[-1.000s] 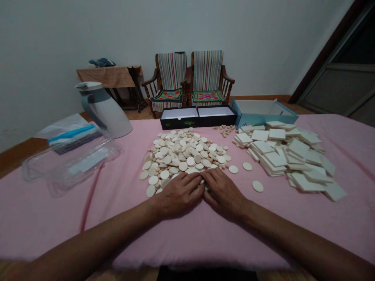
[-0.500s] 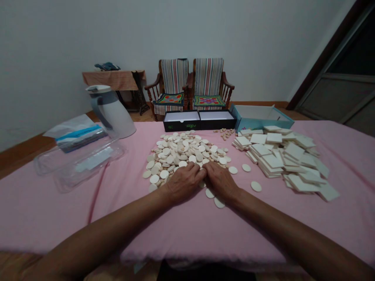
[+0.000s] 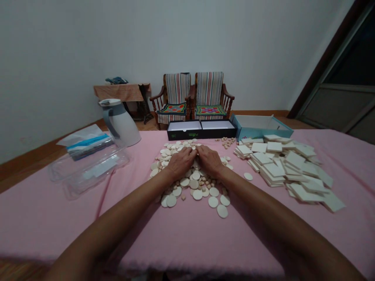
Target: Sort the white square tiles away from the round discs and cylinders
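A heap of pale round wooden discs (image 3: 197, 194) lies in the middle of the pink-covered table. Both hands rest palm down on its upper part, nearly touching each other. The fingers of my left hand (image 3: 181, 160) reach forward and bend over the discs, their tips partly hidden. My right hand (image 3: 210, 160) mirrors it, fingers stretched forward and curved down among the discs. Neither hand visibly grips a disc. Small wooden cubes (image 3: 207, 182) show among the discs between my forearms.
Square wooden tiles (image 3: 274, 169) are heaped at right. Behind the discs stand a black two-part box (image 3: 202, 134), a light blue box (image 3: 260, 125) and more little cubes (image 3: 227, 143). At left are a jug (image 3: 124, 127), clear plastic trays (image 3: 96, 173) and a blue-and-white packet (image 3: 88, 144).
Both hands have moved forward over the heap. Discs are spread nearer to me, and cubes now show among them. The view has tilted upward slightly.
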A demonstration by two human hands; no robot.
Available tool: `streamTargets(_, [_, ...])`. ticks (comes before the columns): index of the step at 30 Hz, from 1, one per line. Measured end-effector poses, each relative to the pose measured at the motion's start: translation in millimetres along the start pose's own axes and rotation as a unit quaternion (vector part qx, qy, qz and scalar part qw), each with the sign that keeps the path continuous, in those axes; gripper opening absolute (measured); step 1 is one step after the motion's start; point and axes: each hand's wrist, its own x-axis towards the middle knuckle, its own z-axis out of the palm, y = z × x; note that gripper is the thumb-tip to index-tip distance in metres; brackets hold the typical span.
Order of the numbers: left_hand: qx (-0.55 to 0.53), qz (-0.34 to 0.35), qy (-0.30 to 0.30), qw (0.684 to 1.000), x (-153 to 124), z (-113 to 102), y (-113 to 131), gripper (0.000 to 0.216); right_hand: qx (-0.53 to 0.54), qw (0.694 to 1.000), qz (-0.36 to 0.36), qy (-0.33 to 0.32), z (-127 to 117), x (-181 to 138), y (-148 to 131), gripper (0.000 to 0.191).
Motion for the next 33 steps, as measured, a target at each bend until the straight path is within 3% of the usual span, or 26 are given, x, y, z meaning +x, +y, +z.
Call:
streamTargets(4, [-0.018,-0.032,0.025,0.999,-1.0,-1.5,-18.4,0.029,-0.005,0.999,0.006,0.047,-2.5,-1.8,5.4,0.019])
streamTargets(6, [-0.036,-0.032,0.034,0.998,-16.6,-8.8,-24.6,0.033,0.036,0.998,-0.014,0.051,-8.3,-22.9,10.3,0.019])
streamTargets(8, [-0.088,0.01,0.028,0.996,-41.4,-21.2,-27.8,0.035,0.104,0.993,-0.051,0.034,-17.0,-54.7,15.1,0.02])
streamTargets(12, [-0.128,0.14,-0.061,0.98,-96.9,-49.3,-27.0,0.063,0.211,0.968,-0.132,-0.04,-34.9,-120.7,18.4,0.038])
streamTargets(15, [-0.107,0.164,-0.124,0.973,-120.8,-56.3,-24.1,0.081,0.212,0.952,-0.193,-0.103,-38.9,-144.3,17.2,0.067])
streamTargets(20, [-0.085,0.144,-0.127,0.978,-117.4,-37.7,-21.8,0.069,0.171,0.955,-0.2,-0.136,-28.3,-126.1,13.6,0.07])
streamTargets(25, [-0.087,0.137,-0.095,0.982,-98.5,-24.2,-17.4,0.067,0.144,0.96,-0.214,-0.11,-18.0,-95.2,4.2,0.07])
streamTargets(33, [-0.088,0.072,-0.067,0.991,-88.2,-20.9,-8.0,0.058,0.136,0.97,-0.192,-0.052,-1.0,-71.4,-17.1,0.067])
